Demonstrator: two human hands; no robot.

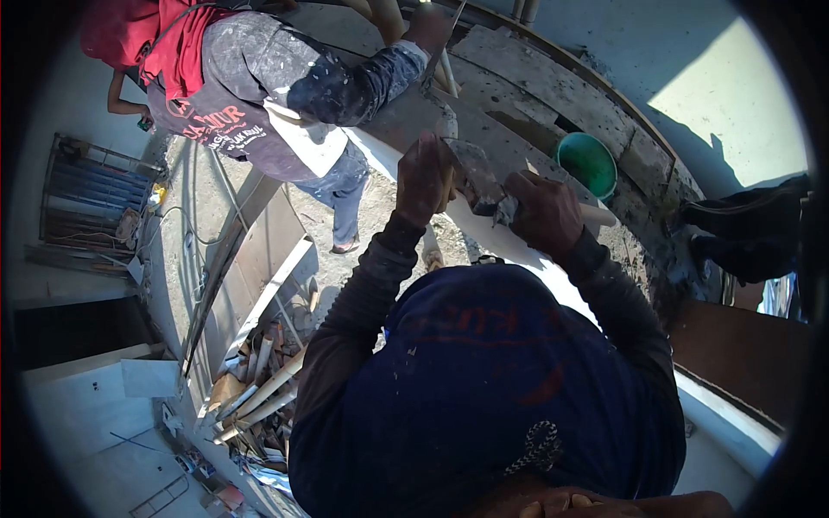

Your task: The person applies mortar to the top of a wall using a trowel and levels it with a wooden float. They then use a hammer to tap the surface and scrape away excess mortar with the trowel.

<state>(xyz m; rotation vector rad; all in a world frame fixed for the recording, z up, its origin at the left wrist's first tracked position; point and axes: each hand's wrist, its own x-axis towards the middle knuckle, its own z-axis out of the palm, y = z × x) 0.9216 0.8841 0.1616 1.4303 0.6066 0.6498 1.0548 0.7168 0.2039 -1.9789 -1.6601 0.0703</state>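
Observation:
My left hand [423,180] is closed around what looks like the handle side of a flat grey tool [475,175], its face caked with mortar and its lower edge dark. My right hand [546,211] is closed at the tool's right edge. A small pale piece shows at its fingertips, too little to name. Both hands are raised in front of my chest, above a long white edge. Just beyond my right hand, a green bucket [587,162] stands on the mortar-stained planks [527,73]. A pale round bar end [600,216] sticks out beside my right wrist.
A co-worker [268,78] in a stained grey shirt and red head cloth stands at upper left, arm stretched toward the planks. Wood scraps and poles [263,388] are piled at lower left, near a leaning board [268,246]. Dark cloth [751,229] hangs at right.

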